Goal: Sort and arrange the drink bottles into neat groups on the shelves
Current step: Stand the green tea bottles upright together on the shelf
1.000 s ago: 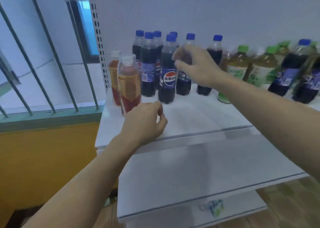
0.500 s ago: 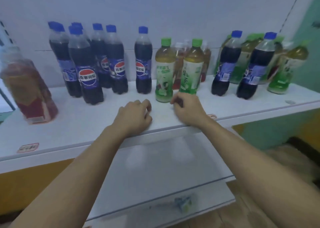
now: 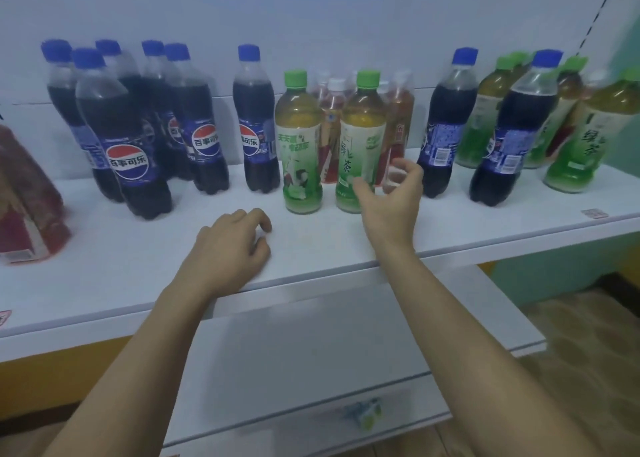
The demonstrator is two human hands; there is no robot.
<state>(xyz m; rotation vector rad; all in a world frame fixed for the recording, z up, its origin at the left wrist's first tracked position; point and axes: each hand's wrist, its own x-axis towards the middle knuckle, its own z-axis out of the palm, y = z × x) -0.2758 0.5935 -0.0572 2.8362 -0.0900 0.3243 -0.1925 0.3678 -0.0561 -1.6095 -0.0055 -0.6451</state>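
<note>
— White shelf [image 3: 329,245] against a pale wall: what stands on it?

— Cola bottles [image 3: 145,134] with blue caps cluster at ten o'clock, one more cola bottle [image 3: 258,124] at eleven. Two green tea bottles [image 3: 301,144] stand upright at twelve, red tea bottles [image 3: 332,124] just behind them. At two o'clock, more cola and green tea stand mixed.

— And the hands?

— The left hand [image 3: 232,248] rests on the shelf near its front edge, fingers loosely curled, holding nothing. The right hand [image 3: 391,200] is raised beside the right green tea bottle [image 3: 362,134], thumb and fingers spread apart, gripping nothing; whether it touches the bottle I cannot tell.

— Anything at nine o'clock?

— A blurred red bottle [image 3: 27,200], tilted.
</note>
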